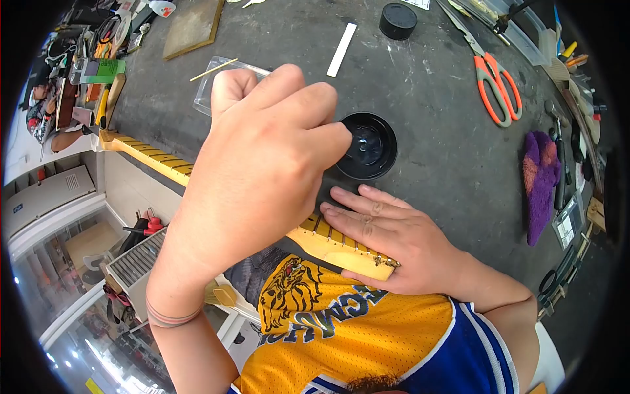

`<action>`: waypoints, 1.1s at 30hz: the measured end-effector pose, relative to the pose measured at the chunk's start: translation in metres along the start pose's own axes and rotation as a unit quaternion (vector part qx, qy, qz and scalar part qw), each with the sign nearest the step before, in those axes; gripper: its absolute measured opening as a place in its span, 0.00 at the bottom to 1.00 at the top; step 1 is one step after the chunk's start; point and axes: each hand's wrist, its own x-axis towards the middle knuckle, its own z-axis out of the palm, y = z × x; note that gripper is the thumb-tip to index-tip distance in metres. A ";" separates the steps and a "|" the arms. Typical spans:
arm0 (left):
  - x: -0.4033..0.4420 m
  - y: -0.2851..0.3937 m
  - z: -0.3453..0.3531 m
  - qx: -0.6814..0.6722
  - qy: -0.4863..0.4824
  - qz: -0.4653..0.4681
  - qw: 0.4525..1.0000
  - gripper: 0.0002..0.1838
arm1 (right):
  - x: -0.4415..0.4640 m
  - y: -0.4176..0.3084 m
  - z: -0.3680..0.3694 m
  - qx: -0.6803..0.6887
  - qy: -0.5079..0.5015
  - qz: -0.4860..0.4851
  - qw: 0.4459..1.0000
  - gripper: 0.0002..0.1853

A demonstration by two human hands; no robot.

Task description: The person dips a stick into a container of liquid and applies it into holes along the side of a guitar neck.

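Observation:
A guitar neck (351,255) with a yellow wooden fretboard and dark frets lies slantwise along the table edge nearest my body. My left hand (269,148) is closed in a fist above it, hiding its middle; whatever the fingers hold is out of sight. Just right of those knuckles stands an open round black container (377,148), dark and shiny inside. My right hand (394,233) lies over the neck's right end, fingers stretched flat along its far side and thumb near the body side. Behind my left hand, a clear plastic tray (203,95) with a thin wooden stick (213,70) across it is partly covered.
A white strip (342,50) and a round black lid or jar (398,21) are farther back. Orange-handled scissors (493,88) and a purple cloth (541,187) lie right. A wooden board (193,27) is back left. Tools crowd both sides; another person (41,108) shows far left.

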 end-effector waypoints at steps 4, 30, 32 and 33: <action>0.005 -0.001 -0.002 -0.018 -0.019 0.015 1.000 0.10 | 0.000 0.000 0.000 -0.002 -0.001 0.001 1.000 0.41; 0.027 -0.015 0.022 -0.190 0.009 -0.042 0.981 0.05 | -0.002 0.003 0.002 0.010 0.003 -0.009 1.000 0.42; 0.036 -0.021 0.025 -0.176 0.036 -0.025 0.983 0.05 | -0.003 0.003 0.002 0.008 -0.002 -0.008 1.000 0.42; 0.043 -0.025 0.027 -0.160 0.083 -0.012 0.984 0.05 | -0.003 0.003 0.002 0.007 -0.002 -0.008 1.000 0.42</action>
